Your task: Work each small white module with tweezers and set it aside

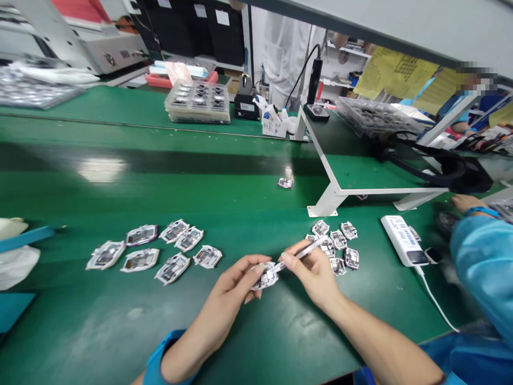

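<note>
Your left hand [236,280] pinches a small silver-edged circuit module [265,277] between thumb and fingers. Your right hand [312,272] closes around a slim white pen-shaped tool [303,255], its tip at the module's edge. The step in hand looks like close work on that module, and it calls for a steady pinch. Just beyond your right hand lies a cluster of similar modules [334,246] on the green table [240,326], with a second cluster [158,251] farther left. A white power bank [403,240] and a co-worker's blurred blue sleeve [484,262] crowd your right side.
</note>
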Motion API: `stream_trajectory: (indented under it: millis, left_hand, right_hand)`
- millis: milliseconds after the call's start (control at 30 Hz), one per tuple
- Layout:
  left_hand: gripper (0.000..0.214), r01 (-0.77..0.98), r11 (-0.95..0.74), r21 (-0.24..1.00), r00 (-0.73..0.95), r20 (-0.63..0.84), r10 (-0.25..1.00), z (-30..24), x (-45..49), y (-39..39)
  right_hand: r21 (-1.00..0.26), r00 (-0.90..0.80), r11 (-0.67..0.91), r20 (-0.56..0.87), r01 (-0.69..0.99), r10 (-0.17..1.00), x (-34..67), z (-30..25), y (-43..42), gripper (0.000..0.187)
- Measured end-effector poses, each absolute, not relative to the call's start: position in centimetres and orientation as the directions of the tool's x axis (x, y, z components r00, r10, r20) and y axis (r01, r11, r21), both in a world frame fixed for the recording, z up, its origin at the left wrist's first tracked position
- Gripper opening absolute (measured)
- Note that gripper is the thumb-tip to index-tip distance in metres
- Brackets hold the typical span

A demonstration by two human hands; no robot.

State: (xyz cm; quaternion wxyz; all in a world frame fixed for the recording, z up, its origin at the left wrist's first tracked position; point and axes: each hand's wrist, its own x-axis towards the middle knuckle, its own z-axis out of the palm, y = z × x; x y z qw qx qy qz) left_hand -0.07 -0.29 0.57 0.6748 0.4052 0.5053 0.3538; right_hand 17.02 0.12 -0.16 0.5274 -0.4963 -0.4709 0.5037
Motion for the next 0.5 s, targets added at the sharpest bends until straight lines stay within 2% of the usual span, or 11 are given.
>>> stream_trajectory:
  millis: [233,500]
  left_hand:
    - [0.031,0.032,0.295,0.955,0.253,-0.293,0.922,0.67,0.04,-0.16]
    - [0.03,0.072,0.25,0.966,0.255,-0.26,0.931,0.57,0.11,-0.27]
  right_hand:
    - [-0.999,0.08,0.022,0.018,-0.047,0.997,17.07,-0.38,0.0,0.016]
    - [-0.995,0.072,-0.012,-0.019,-0.097,0.997,16.99,-0.46,0.27,0.016]
